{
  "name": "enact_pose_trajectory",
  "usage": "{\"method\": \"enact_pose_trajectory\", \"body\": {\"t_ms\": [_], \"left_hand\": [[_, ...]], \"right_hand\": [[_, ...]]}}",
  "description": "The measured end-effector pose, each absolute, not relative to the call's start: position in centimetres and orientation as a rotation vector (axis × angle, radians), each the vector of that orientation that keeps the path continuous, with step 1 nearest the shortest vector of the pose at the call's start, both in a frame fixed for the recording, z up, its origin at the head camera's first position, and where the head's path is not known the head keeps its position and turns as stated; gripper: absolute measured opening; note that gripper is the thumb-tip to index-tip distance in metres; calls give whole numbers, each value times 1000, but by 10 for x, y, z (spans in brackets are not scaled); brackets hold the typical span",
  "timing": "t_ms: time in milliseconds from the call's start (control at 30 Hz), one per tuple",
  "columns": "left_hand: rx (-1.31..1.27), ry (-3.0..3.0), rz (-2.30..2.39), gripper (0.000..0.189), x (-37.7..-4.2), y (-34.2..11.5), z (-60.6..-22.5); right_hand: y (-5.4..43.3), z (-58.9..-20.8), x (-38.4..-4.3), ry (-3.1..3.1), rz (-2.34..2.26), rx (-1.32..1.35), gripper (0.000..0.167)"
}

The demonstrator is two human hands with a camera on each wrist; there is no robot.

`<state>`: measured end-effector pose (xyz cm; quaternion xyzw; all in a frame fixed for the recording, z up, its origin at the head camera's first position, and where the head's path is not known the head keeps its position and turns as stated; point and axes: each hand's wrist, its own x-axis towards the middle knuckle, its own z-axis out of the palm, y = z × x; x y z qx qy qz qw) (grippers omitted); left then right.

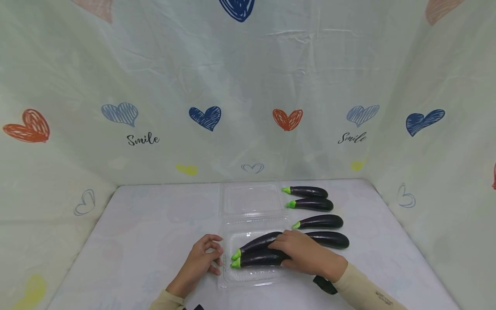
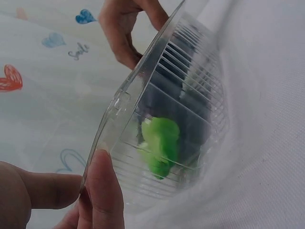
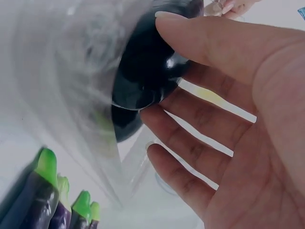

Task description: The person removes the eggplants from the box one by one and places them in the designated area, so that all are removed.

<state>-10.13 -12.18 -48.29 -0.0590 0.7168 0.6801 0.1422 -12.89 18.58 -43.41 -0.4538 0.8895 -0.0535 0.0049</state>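
An open clear plastic clamshell container (image 1: 248,283) lies on the table, with two dark purple eggplants side by side in its base. Their green stem ends point left. My left hand (image 1: 199,260) pinches the container's left rim between thumb and fingers, as the left wrist view shows at the rim (image 2: 119,102). My right hand (image 1: 306,254) holds the blunt right end of an eggplant (image 3: 152,62), thumb on one side and fingers on the other. The upper eggplant (image 1: 257,242) and the lower eggplant (image 1: 259,258) are partly hidden by this hand.
The container's lid (image 1: 252,200) lies folded back behind the base. Right of it, several more eggplants lie in a column, among them a far one (image 1: 310,191) and a near one (image 1: 329,239) close behind my right hand. A heart-printed curtain (image 1: 248,86) surrounds the table.
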Motion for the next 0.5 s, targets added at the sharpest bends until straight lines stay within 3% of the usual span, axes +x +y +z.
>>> {"method": "enact_pose_trajectory", "body": {"t_ms": [500], "left_hand": [[-178, 2074, 1945, 37, -102, -122, -482]], "right_hand": [[209, -422, -119, 2814, -293, -1335, 49]]}}
